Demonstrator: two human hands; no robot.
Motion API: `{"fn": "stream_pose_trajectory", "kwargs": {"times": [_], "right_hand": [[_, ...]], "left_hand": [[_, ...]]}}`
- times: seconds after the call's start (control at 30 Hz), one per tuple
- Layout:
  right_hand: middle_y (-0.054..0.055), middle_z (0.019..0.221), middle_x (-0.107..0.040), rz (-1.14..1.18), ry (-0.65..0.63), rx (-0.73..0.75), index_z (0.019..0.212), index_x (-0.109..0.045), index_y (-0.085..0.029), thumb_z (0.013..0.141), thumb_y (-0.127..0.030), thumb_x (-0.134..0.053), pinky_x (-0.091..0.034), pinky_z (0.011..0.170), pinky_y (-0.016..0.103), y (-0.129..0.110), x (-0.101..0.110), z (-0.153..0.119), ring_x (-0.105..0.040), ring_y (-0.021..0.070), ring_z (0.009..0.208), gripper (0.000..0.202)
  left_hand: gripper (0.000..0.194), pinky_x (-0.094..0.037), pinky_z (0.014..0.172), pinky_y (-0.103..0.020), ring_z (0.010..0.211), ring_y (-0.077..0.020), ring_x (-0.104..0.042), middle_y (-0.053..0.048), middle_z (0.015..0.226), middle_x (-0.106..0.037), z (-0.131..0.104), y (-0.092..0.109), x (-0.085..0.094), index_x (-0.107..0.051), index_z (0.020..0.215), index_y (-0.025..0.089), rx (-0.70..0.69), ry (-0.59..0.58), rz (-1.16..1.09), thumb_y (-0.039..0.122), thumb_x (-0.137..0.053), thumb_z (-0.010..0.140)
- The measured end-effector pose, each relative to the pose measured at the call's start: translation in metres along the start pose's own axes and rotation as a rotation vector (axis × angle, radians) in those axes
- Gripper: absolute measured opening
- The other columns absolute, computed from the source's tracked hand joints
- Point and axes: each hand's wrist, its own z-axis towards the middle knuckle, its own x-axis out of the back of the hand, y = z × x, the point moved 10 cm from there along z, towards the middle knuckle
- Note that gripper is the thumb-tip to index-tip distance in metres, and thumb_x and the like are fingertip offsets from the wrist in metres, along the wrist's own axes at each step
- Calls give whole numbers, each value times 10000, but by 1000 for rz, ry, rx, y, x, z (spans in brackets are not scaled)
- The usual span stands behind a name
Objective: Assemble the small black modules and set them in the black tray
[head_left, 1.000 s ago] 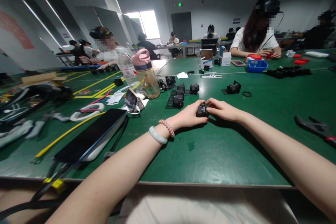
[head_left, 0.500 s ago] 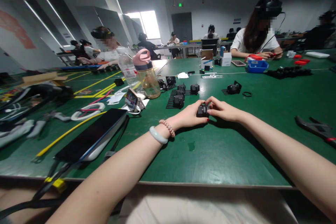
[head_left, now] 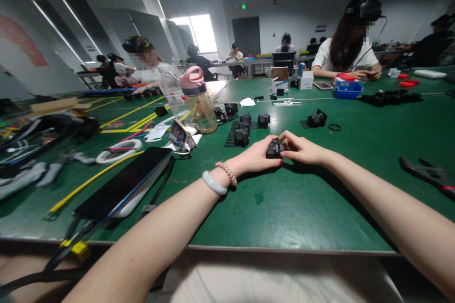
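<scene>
A small black block-shaped part (head_left: 273, 149) is held between my two hands, just over the green table (head_left: 284, 218). My left hand (head_left: 259, 154) grips it from the left, thumb along the near side. From the right, the fingers of my right hand (head_left: 296, 148) pinch its edge. Fingers cover much of the part, so its exact kind cannot be made out. Beyond my left hand sit several similar black parts with slotted plates (head_left: 241, 136). Another black part with an upright plate (head_left: 315, 119) lies past my right hand, beside a thin black ring (head_left: 334, 127).
Pliers (head_left: 428, 173) lie at the right. Left of me are a power bank-like black slab (head_left: 122, 182), a yellow cable (head_left: 95, 180), a propped phone (head_left: 179, 136) and a pink-lidded bottle (head_left: 202, 104). A blue bin (head_left: 349, 90) stands near a person across the table.
My hands and the black part stay almost in place; only the right fingers shift very slightly. At the far left, another person's hand has moved a little.
</scene>
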Motion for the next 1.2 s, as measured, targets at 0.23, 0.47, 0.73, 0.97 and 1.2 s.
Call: {"fn": "stream_pose_trajectory", "kwargs": {"times": [0.23,0.47,0.73,0.97,1.2], "right_hand": [[-30,673,-470,-5,4,-13,945,-383,-184,703,-344,-466,-323,557,221,0,1,0,-404,89,583,302],[-27,672,-478,-31,11,-27,958,-396,-182,704,-347,-465,-327,561,225,2,2,0,-411,94,590,311],[-21,694,-495,-49,21,-27,955,-407,-178,710,-354,-455,-335,583,234,3,3,0,-420,98,603,306],[-23,684,-496,-44,18,-29,959,-409,-180,708,-360,-459,-329,574,231,4,2,1,-414,97,592,313],[-28,667,-481,-48,14,-28,959,-407,-178,715,-360,-451,-320,559,222,3,2,0,-401,91,576,307]], "left_hand": [[560,-391,767,-308,871,-187,-513,-64,999,-529,0,-1,1,-376,1116,166,20,4,-12,290,-558,601],[567,-390,770,-311,876,-188,-512,-66,1003,-527,0,-1,0,-366,1124,172,5,0,3,295,-558,605],[560,-387,785,-313,897,-193,-506,-59,1016,-520,0,-1,0,-372,1116,172,27,4,13,287,-556,600],[564,-392,769,-300,883,-186,-511,-58,1003,-526,0,-2,0,-369,1124,178,1,5,3,308,-556,608],[565,-391,767,-299,881,-183,-511,-56,1008,-524,0,-2,0,-360,1130,181,-12,-1,5,301,-553,613]]}}
